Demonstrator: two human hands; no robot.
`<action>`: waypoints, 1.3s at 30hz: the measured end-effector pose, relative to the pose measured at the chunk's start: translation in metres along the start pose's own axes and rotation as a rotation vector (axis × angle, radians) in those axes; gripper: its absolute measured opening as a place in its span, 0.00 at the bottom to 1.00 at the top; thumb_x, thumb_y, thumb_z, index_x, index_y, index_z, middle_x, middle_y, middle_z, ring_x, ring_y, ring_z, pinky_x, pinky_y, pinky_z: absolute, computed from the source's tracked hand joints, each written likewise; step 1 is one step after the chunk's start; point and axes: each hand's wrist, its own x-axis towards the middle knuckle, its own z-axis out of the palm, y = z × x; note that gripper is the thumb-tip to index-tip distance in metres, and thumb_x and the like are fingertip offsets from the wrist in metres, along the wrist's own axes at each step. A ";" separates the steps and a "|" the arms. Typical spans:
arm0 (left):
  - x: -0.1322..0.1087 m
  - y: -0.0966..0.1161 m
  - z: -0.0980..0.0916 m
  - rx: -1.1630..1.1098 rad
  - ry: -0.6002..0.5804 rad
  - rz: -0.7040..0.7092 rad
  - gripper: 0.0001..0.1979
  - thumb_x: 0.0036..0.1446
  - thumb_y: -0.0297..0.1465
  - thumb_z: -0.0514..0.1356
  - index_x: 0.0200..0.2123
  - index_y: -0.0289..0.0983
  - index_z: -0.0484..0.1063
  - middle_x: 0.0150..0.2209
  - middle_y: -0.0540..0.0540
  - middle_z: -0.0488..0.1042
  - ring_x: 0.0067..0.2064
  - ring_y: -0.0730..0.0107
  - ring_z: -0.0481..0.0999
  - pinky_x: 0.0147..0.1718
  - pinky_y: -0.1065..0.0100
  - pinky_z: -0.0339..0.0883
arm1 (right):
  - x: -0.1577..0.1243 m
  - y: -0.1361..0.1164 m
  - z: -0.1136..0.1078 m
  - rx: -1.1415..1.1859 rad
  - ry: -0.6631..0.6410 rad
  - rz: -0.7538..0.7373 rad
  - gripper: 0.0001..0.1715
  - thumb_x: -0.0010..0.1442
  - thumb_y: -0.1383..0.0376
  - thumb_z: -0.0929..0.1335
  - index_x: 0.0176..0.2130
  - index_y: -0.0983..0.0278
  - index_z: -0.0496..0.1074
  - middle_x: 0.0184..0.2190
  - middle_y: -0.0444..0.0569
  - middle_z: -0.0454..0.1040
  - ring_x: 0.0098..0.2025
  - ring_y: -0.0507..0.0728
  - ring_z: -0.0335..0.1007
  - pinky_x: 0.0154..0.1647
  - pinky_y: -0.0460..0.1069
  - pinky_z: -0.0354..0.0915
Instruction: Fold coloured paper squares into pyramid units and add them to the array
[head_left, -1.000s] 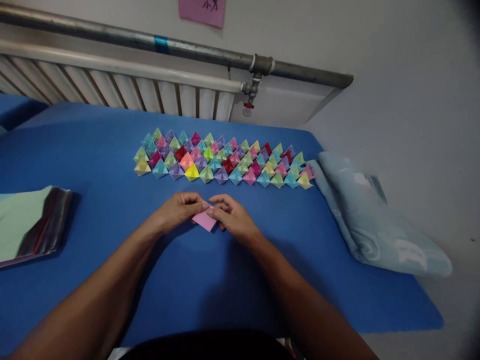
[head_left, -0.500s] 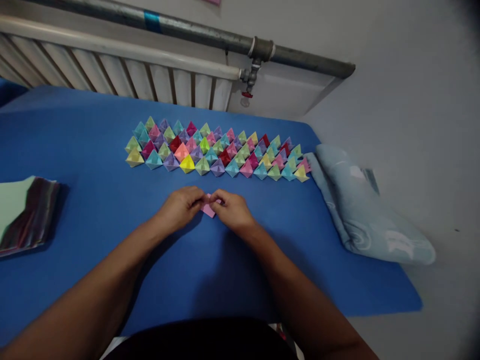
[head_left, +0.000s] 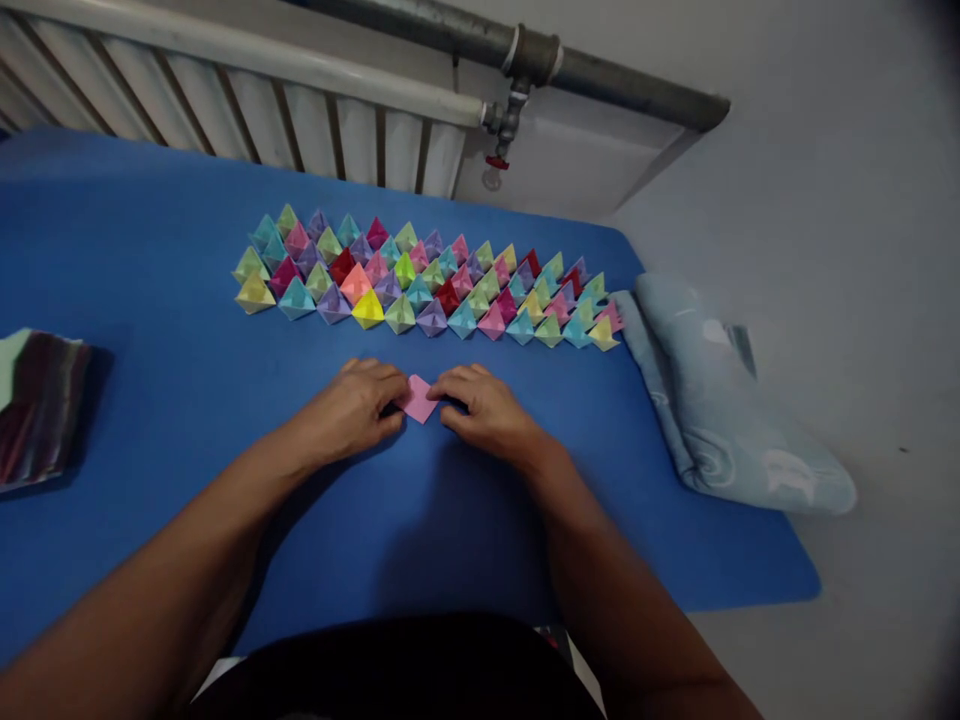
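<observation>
A small folded piece of pink paper (head_left: 419, 402) lies on the blue tabletop between my hands, one corner pointing toward me. My left hand (head_left: 360, 402) has its bent fingers and thumb on the paper's left edge. At the right corner, my right hand (head_left: 484, 408) keeps its fingertips on the paper, with the thumb bent just below. Just beyond my hands stand rows of folded paper boats (head_left: 431, 318) in many colours, set closely together.
A stack of coloured paper sheets (head_left: 45, 405) sits at the left edge of the blue tabletop (head_left: 322, 560). On the right lies a folded light-blue blanket (head_left: 720, 410) against the wall. Behind the table are a white radiator (head_left: 315, 130) and a metal pipe (head_left: 615, 85) with a red-handled valve (head_left: 496, 162).
My hands have moved slightly apart, so more of the pink paper shows between them. It appears turned, with a corner now toward me. The camera view has shifted a little.
</observation>
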 end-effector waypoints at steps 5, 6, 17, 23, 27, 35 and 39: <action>0.001 -0.001 0.000 -0.002 -0.028 0.004 0.07 0.57 0.33 0.58 0.37 0.38 0.75 0.39 0.43 0.78 0.42 0.58 0.73 0.44 0.57 0.59 | 0.001 0.000 0.001 -0.018 -0.027 -0.015 0.12 0.60 0.69 0.67 0.44 0.64 0.76 0.43 0.51 0.77 0.47 0.57 0.70 0.52 0.52 0.60; 0.001 -0.002 0.000 -0.001 -0.020 0.008 0.07 0.57 0.33 0.58 0.37 0.38 0.75 0.39 0.43 0.78 0.42 0.58 0.73 0.44 0.58 0.58 | 0.001 0.000 0.001 -0.019 -0.028 -0.016 0.12 0.61 0.68 0.67 0.44 0.64 0.76 0.44 0.51 0.77 0.47 0.57 0.70 0.52 0.52 0.60; 0.002 -0.007 -0.003 -0.062 -0.007 0.004 0.09 0.59 0.37 0.58 0.35 0.41 0.76 0.36 0.46 0.78 0.40 0.60 0.74 0.44 0.59 0.58 | 0.000 0.007 -0.001 0.002 -0.039 -0.072 0.11 0.63 0.67 0.67 0.45 0.62 0.76 0.44 0.50 0.77 0.49 0.57 0.71 0.53 0.53 0.61; 0.001 -0.006 -0.002 -0.065 0.010 0.003 0.09 0.60 0.36 0.58 0.35 0.41 0.77 0.36 0.45 0.79 0.41 0.59 0.75 0.44 0.59 0.59 | -0.001 0.006 0.000 -0.005 -0.023 -0.079 0.11 0.63 0.67 0.68 0.44 0.63 0.77 0.43 0.50 0.77 0.48 0.57 0.71 0.53 0.53 0.62; 0.001 -0.005 -0.002 -0.029 -0.004 -0.006 0.08 0.60 0.36 0.58 0.36 0.41 0.77 0.37 0.45 0.79 0.41 0.59 0.75 0.45 0.59 0.59 | -0.002 0.005 0.000 -0.024 -0.017 -0.065 0.11 0.62 0.67 0.68 0.45 0.63 0.76 0.43 0.50 0.77 0.47 0.57 0.70 0.53 0.52 0.61; -0.001 0.001 0.002 0.068 0.025 -0.002 0.09 0.61 0.33 0.57 0.42 0.40 0.76 0.39 0.44 0.79 0.40 0.59 0.74 0.43 0.60 0.61 | -0.003 0.002 0.003 -0.100 0.001 -0.085 0.13 0.63 0.70 0.65 0.46 0.65 0.75 0.42 0.52 0.75 0.45 0.58 0.68 0.50 0.53 0.62; -0.001 0.005 0.004 0.164 0.055 0.066 0.14 0.63 0.31 0.56 0.50 0.40 0.74 0.44 0.43 0.78 0.43 0.58 0.73 0.43 0.58 0.62 | -0.003 0.000 0.003 -0.103 0.006 -0.070 0.14 0.65 0.71 0.64 0.46 0.64 0.75 0.42 0.52 0.75 0.44 0.57 0.68 0.48 0.53 0.62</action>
